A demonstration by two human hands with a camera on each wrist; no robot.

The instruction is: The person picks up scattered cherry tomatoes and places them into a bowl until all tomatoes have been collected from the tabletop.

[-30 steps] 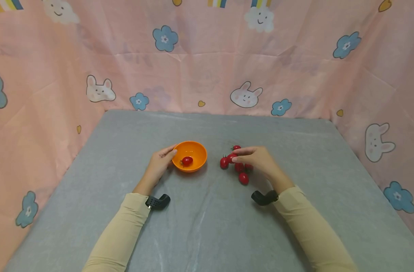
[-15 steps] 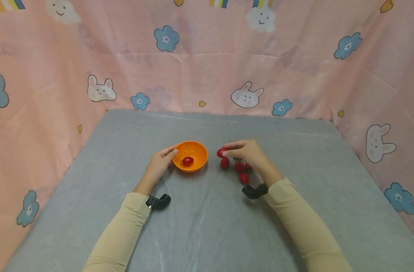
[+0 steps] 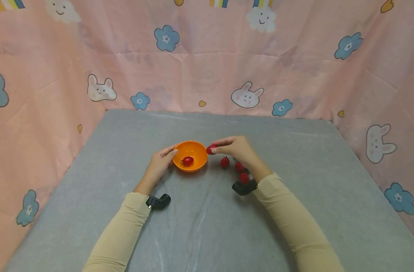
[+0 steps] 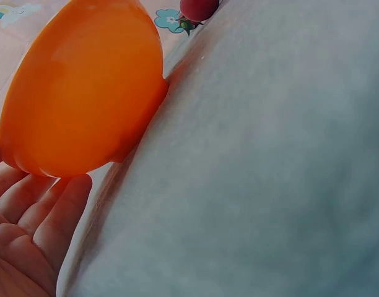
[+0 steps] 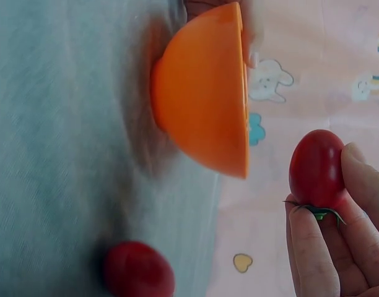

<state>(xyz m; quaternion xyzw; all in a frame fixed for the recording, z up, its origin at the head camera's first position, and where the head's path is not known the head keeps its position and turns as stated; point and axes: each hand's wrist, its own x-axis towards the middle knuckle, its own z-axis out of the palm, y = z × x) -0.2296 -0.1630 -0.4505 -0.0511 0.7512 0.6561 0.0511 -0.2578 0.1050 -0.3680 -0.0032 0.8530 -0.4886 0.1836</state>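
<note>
My left hand (image 3: pixel 159 161) grips the left side of an orange bowl (image 3: pixel 199 166), with the thumb at its rim and the other fingers along the outer wall. One red cherry tomato (image 3: pixel 187 161) lies inside the bowl. Between thumb and fingertips, my right hand (image 3: pixel 239 151) pinches another cherry tomato (image 5: pixel 317 168), held just off the bowl's right rim. Its green stem end faces the fingers in the right wrist view. In the left wrist view the bowl's wall (image 4: pixel 90 93) hides its inside.
Several loose cherry tomatoes lie on the grey table (image 3: pixel 193 226) under and beside the right forearm, among them a tomato (image 3: pixel 225 163) nearest the bowl. A pink patterned curtain (image 3: pixel 200 56) hangs along the table's back and sides.
My right hand has lifted a cherry tomato from the group and carried it left to the bowl's rim. The left hand and the bowl stay in place.
</note>
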